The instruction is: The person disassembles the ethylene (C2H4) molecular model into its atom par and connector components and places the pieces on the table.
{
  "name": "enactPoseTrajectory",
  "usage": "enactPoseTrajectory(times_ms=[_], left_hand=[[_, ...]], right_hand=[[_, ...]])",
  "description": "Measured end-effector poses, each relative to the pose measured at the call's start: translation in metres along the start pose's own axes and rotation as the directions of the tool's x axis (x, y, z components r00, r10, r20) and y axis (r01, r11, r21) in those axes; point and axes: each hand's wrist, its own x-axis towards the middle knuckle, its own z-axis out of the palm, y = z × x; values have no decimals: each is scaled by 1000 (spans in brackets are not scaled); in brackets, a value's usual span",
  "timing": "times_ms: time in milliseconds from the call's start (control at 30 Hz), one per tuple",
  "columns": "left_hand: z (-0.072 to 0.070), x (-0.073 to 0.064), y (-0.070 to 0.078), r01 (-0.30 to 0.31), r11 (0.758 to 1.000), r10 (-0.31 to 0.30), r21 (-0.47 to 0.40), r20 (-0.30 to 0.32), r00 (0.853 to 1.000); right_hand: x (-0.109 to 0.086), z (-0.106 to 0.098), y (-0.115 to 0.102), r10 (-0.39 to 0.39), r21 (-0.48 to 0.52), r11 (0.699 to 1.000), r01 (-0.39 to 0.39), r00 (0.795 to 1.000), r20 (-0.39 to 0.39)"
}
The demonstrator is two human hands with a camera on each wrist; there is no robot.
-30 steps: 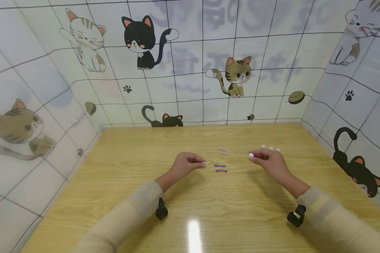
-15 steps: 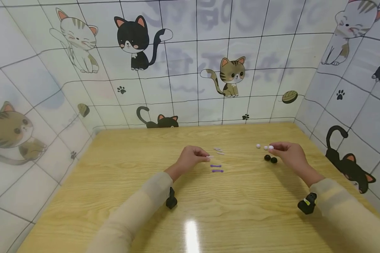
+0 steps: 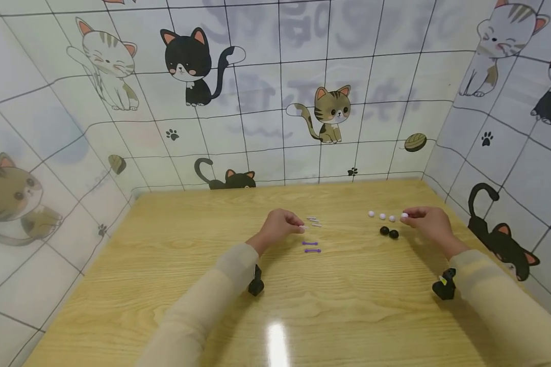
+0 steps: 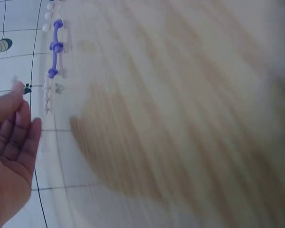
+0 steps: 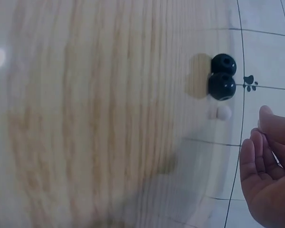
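In the head view my left hand (image 3: 279,226) pinches a small white stick (image 3: 303,227) at its fingertips, mostly covered by them. Thin white sticks (image 3: 314,221) lie on the table just beyond, and two purple rods with knobbed ends (image 3: 312,251) lie nearer. My right hand (image 3: 429,226) pinches a small white ball (image 3: 404,216) between thumb and fingers, at the right end of a row of white balls (image 3: 382,216). Whether that ball touches the table, I cannot tell. Two larger black balls (image 3: 389,232) sit in front of the row; the right wrist view shows holes in them (image 5: 223,86).
The wooden table (image 3: 211,219) is bounded at the back and sides by a white gridded cover (image 3: 266,117) printed with cats. Each wrist carries a black camera, such as the left one (image 3: 256,283). A light reflection shines on the front of the table.
My right hand has carried the white ball rightward to the row's end, uncovering the black balls. My left hand has moved slightly away from me, still pinching the stick. The head view has shifted slightly.
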Motion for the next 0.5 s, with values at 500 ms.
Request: enactPoseTrajectory(times_ms=[500], left_hand=[[16, 13, 4, 46, 997, -47, 56, 19, 999]], right_hand=[[17, 3, 17, 13, -95, 995, -7, 998, 62]])
